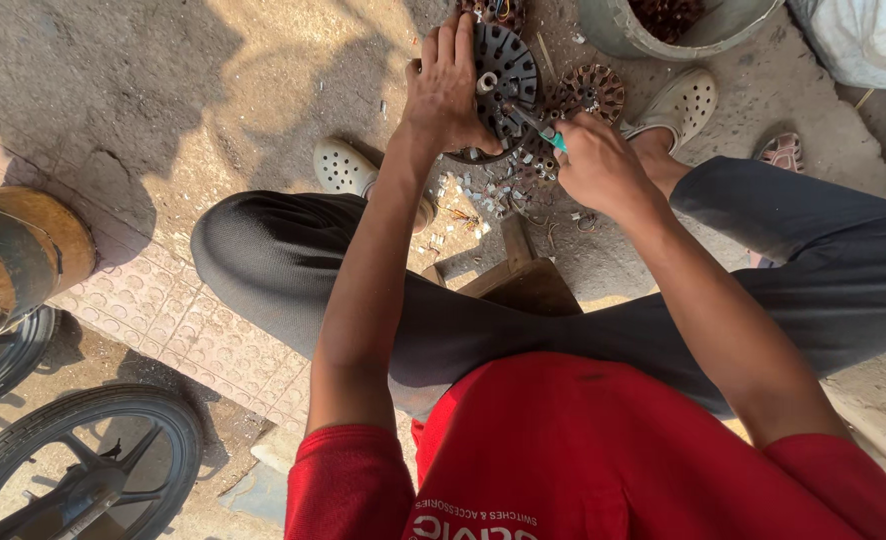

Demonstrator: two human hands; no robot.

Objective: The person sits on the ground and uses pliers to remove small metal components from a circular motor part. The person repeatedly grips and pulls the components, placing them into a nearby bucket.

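My left hand (445,85) grips the left rim of a round dark slotted motor stator (508,75), holding it tilted on the ground between my feet. My right hand (595,160) is closed around a thin tool with a green handle (553,138), and its metal tip rests against the lower right side of the stator. A second, rust-brown stator with copper windings (591,92) lies just right of the dark one.
Small scraps of wire and white bits (478,195) litter the ground under the stator. A grey tub holding more windings (663,25) stands at the top right, and a white sack (868,40) beside it. A wooden stool (523,280) is under me. Wheels (73,460) lie at the lower left.
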